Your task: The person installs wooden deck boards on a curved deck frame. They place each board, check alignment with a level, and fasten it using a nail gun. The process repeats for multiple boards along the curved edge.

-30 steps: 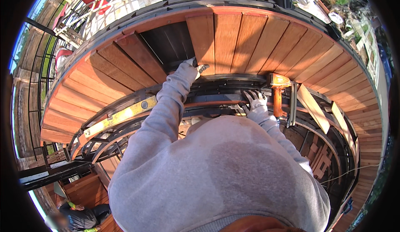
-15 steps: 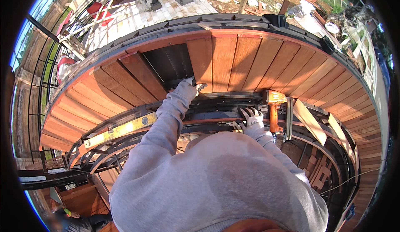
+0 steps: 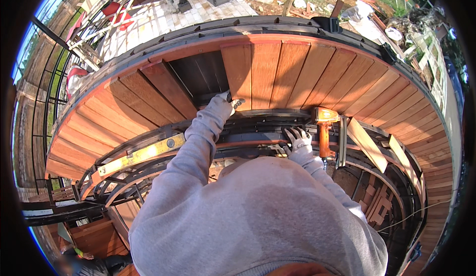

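My left hand [image 3: 234, 104], in a pale glove with dark fingertips, is closed on the lower corner of a reddish wooden board [image 3: 237, 73]. That board borders a gap [image 3: 202, 75] where dark backing shows between the boards. Lower and to the right, my right hand [image 3: 299, 138], also gloved, lies with fingers spread on the black curved rail [image 3: 258, 138]. Just beyond it an orange nail gun [image 3: 325, 130] rests on the rail, handle towards me. To the left, a yellow spirit level [image 3: 141, 155] lies along the curved framework.
Several fitted boards [image 3: 337, 80] follow the curve on both sides. Loose wooden slats [image 3: 368, 144] lean at the right of the nail gun. Cut wood pieces [image 3: 379, 204] lie below at the right. A person [image 3: 94, 263] is low at the left.
The view has shifted very slightly. Both hands keep their places on the board and the rail.
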A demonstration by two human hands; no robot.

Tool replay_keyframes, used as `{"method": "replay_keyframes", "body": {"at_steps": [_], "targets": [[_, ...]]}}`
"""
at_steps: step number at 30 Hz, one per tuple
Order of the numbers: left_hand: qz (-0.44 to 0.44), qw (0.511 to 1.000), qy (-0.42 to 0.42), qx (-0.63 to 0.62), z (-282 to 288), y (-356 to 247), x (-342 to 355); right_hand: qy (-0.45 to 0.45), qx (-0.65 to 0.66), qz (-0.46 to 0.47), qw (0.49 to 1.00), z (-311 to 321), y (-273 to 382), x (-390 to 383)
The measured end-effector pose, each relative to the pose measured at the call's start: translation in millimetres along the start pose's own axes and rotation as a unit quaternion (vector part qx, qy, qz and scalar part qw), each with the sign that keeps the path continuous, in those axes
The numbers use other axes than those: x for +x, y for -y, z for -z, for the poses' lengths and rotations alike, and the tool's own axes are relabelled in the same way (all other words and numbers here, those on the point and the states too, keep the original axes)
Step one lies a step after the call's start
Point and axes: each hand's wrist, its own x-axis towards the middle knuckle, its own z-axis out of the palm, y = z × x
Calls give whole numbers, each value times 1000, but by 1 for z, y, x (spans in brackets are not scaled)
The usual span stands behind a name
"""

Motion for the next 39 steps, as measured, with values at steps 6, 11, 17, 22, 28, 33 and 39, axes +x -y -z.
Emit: {"method": "replay_keyframes", "body": {"at_steps": [6,11,17,22,28,33,39], "targets": [[-25,998,-25,45,-10,8,7,-3,0,-7,1000,0,0,0],[-38,998,-18,57,-26,38,14,-17,3,4,1000,5,4,1],[-35,998,-20,-38,4,-8,-3,-46,10,7,999,-6,-3,-2],[-69,995,-8,67,-16,27,10,-50,12,12,999,-6,-1,0],[-47,998,-30,9,-17,18,10,-40,11,6,999,-4,-1,0],[-51,998,-44,-7,-6,3,3,-43,21,14,999,3,2,-1],[-64,996,-29,-61,-2,-1,2,-37,2,7,999,3,3,-1]]}}
